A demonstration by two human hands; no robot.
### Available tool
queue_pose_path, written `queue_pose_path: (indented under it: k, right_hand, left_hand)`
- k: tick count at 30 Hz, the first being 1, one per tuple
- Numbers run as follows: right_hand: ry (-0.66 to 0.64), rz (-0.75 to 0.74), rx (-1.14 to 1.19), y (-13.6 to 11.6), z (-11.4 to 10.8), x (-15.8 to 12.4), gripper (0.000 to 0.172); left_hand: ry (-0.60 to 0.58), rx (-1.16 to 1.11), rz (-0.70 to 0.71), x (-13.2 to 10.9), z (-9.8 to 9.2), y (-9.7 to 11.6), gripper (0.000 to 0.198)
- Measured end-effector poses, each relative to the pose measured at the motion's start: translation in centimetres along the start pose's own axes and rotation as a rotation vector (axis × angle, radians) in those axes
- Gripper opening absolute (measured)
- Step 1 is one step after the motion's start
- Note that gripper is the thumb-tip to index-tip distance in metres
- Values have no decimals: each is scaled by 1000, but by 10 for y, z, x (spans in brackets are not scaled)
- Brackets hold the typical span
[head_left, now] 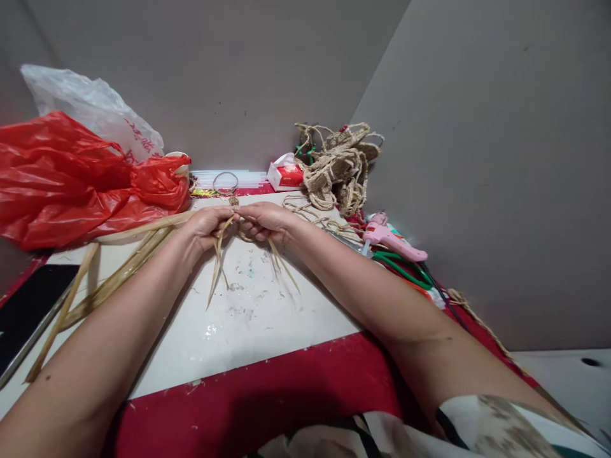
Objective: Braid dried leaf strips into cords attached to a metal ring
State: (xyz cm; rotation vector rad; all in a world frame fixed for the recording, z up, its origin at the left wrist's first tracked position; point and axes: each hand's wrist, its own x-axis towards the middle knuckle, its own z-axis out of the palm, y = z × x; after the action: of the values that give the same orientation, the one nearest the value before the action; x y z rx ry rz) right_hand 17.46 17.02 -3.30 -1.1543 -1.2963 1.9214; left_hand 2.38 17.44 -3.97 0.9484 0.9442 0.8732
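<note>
My left hand (212, 225) and my right hand (265, 220) meet above the white board, fingers pinched close together. Thin dry straw strips (217, 261) hang down from my left fingers. More thin strands (277, 257) trail below my right hand. Both hands are closed on this straw; the exact spot where they grip is partly hidden by the fingers. Just beyond the fingertips shows a small knotted straw end (233, 201). Longer flat straw strips (128, 264) lie to the left, running behind my left forearm.
A red plastic bag (86, 184) and a clear bag (90, 105) fill the back left. A phone (33, 312) lies at left. Clear sticks (248, 179), a tissue pack (287, 175), coiled straw rope (338, 168) and a pink glue gun (394, 237) line the back and right.
</note>
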Motion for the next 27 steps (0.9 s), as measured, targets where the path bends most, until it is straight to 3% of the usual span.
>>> queue_pose_path:
  k: [8,11,15,22,27]
  right_hand:
    - [252,-140,-247,-1,-1,0,29]
    - [275,-153,-267,-2,-1,0,28]
    - [221,-86,-274,0,-4,-1,34]
    - [-62,30,-184,0,-6,-4,32]
    - [57,-62,-304,7,-1,0,30]
  left_hand:
    - [30,135,31,-4,0,2,8]
    - [43,155,56,-3,1,1,8]
    - [60,194,80,-5,4,0,8]
    - [-16,338,152,-9,3,3,12]
    - [-101,631,87,-12,-6,7,16]
